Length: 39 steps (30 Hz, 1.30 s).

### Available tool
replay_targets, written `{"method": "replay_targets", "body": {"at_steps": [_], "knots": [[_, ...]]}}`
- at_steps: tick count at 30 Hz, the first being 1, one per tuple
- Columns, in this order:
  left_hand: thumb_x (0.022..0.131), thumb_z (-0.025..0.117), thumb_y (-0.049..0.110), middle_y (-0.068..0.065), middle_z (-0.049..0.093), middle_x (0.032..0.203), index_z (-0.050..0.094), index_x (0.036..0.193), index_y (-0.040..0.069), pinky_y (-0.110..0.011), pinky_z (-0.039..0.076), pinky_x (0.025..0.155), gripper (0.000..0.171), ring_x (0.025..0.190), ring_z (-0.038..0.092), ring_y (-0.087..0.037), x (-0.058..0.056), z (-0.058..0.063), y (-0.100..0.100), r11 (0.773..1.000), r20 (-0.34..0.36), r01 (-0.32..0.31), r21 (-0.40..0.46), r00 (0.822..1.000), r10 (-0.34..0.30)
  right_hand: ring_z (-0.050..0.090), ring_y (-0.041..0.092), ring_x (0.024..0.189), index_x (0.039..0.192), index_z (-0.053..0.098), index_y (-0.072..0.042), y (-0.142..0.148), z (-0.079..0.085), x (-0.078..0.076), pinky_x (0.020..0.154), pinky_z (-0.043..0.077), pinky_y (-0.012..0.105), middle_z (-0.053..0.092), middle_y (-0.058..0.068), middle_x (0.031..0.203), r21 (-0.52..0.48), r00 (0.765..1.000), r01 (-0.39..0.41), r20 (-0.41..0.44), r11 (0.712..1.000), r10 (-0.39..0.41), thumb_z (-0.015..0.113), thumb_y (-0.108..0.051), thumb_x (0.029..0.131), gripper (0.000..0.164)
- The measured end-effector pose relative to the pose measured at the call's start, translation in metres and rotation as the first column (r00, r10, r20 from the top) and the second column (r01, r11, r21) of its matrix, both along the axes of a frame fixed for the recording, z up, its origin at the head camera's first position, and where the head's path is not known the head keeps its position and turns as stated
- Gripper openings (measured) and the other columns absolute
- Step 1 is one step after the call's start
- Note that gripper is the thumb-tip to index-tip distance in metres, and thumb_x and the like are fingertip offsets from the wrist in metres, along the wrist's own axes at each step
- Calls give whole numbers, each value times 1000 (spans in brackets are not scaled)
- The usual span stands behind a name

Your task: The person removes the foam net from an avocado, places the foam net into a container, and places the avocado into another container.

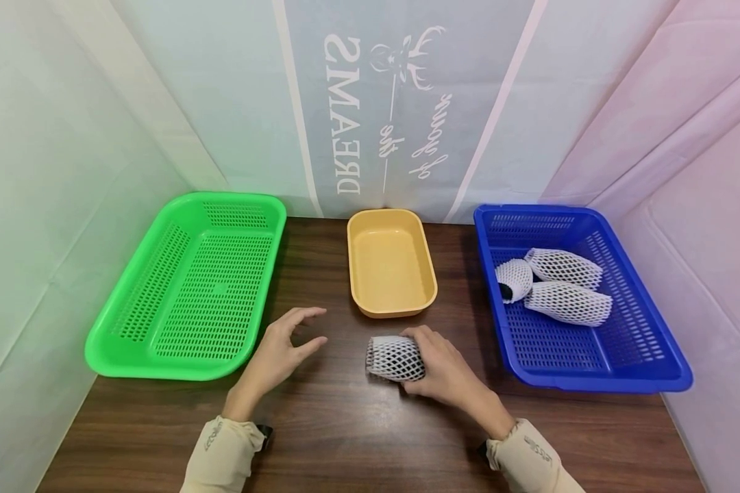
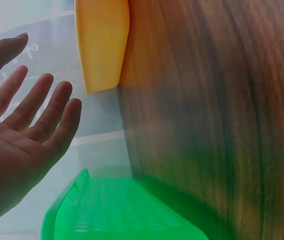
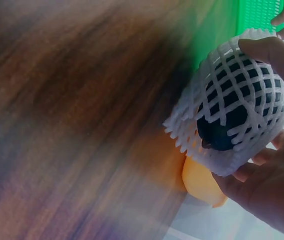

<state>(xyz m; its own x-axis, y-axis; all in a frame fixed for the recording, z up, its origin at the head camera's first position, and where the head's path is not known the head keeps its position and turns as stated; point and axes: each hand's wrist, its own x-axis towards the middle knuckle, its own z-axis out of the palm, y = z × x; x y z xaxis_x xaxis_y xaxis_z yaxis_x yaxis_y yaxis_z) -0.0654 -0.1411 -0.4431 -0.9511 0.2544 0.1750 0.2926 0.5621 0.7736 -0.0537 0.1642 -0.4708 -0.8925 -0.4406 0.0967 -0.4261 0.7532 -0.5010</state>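
My right hand (image 1: 444,366) grips a dark, rounded fruit in a white foam net (image 1: 396,358), held over the table in front of the yellow tray (image 1: 392,311). Seen from the right wrist, the dark fruit (image 3: 232,127) shows through the mesh, its stem end bare, with thumb and fingers on opposite sides of the net. To the left, my left hand (image 1: 277,352) hovers with its fingers spread and nothing in them. The blue basket (image 1: 506,342) on the right holds several net-wrapped pieces (image 1: 569,303); a dark end pokes out of one (image 1: 516,279).
A green basket (image 1: 188,370) with nothing in it stands left of my left hand. Behind the containers hangs a printed cloth (image 1: 401,103). Wooden tabletop (image 1: 345,438) spreads in front, and pale cloth walls rise at both sides.
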Motion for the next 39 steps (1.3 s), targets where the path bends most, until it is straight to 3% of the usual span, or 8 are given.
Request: {"method": "replay_targets", "body": {"at_steps": [9, 21, 27, 39], "knots": [[83, 79, 7, -8, 68, 121, 65, 126, 12, -48, 56, 88, 45, 103, 65, -27, 3, -9, 14, 999, 56, 43, 33, 997, -45, 60, 22, 107, 127, 54, -9, 0, -7, 2, 92, 52, 45, 61, 4, 117, 8, 999, -4, 41, 1000, 4, 92, -24, 59, 80], [85, 77, 7, -13, 69, 123, 65, 125, 9, -49, 55, 90, 42, 105, 65, -32, 3, -18, 24, 995, 105, 78, 65, 991, -84, 61, 23, 110, 134, 49, -4, 6, -11, 1, 93, 53, 47, 61, 6, 120, -71, 998, -3, 67, 997, 8, 95, -28, 63, 88], [85, 77, 8, -14, 69, 123, 65, 125, 6, -49, 55, 90, 42, 106, 65, -32, 3, -22, 26, 994, 110, 87, 68, 989, -94, 61, 21, 111, 127, 53, -1, 11, -12, 2, 96, 54, 43, 61, 8, 119, -143, 998, -13, 56, 990, 21, 97, -27, 59, 85], [87, 76, 10, -12, 72, 117, 67, 121, 5, -48, 55, 90, 35, 104, 68, -29, 4, -24, 35, 993, 143, 99, 71, 984, -109, 65, 16, 102, 122, 60, -7, 16, -12, 1, 88, 57, 37, 67, 2, 111, -173, 998, 4, 56, 985, 6, 97, -26, 58, 77]]}}
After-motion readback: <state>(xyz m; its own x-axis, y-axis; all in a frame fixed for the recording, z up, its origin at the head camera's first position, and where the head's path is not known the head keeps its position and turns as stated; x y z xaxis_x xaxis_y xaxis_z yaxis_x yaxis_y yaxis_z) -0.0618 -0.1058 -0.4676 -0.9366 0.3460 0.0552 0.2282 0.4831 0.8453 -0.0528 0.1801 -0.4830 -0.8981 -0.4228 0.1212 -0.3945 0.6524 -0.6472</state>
